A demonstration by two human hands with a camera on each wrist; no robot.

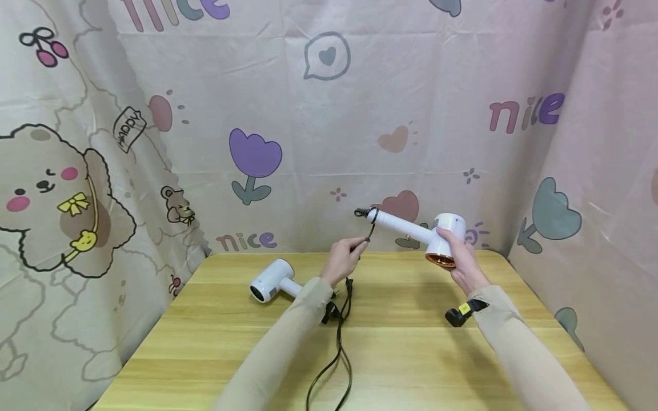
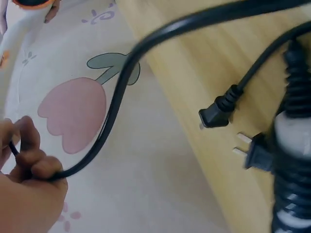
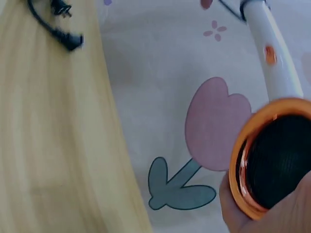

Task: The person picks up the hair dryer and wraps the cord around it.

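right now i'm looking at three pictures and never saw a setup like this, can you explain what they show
There is no machine here: these are a person's bare hands. The widest picture comes from a camera worn on the head, looking forward and down. The other two come from cameras on the wrists, each looking at that hand's work.

The right hand grips a white hair dryer by its head, above the wooden table. The left hand pinches its black cord.

On the table lie a second hair dryer and black plugs. Behind hangs a printed cloth.
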